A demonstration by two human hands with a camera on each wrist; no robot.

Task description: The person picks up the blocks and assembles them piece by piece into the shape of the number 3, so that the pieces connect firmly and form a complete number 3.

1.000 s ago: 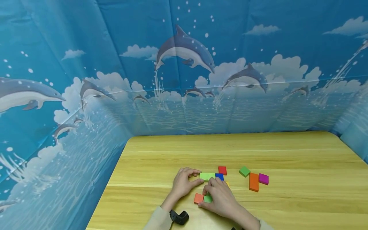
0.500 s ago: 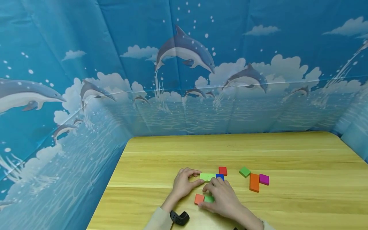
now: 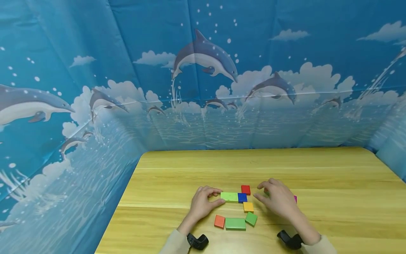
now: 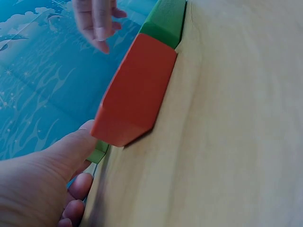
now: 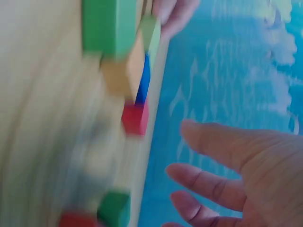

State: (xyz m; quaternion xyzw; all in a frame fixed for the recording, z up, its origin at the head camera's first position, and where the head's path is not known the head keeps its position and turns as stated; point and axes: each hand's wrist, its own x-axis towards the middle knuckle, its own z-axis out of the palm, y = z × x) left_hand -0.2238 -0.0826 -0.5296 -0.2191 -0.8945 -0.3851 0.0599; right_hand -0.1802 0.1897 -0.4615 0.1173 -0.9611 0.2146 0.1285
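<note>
My left hand holds the left end of a light green rectangular block between thumb and fingers. A blue square block touches that block's right end. Above the right side of the table, my right hand has its fingers spread with nothing between them. Under it a green square block shows only in part, and a magenta block peeks out beyond. In the right wrist view a green block and a red-orange block lie past the fingertips, blurred.
A red block lies behind the blue one, a yellow block in front. Nearer me are a coral block, a green rectangular block and a tilted green square block. A dolphin-print curtain borders the table.
My right hand has left the near green rectangular block and moved right and away from me, uncovering the yellow and tilted green blocks. My left hand stays put.
</note>
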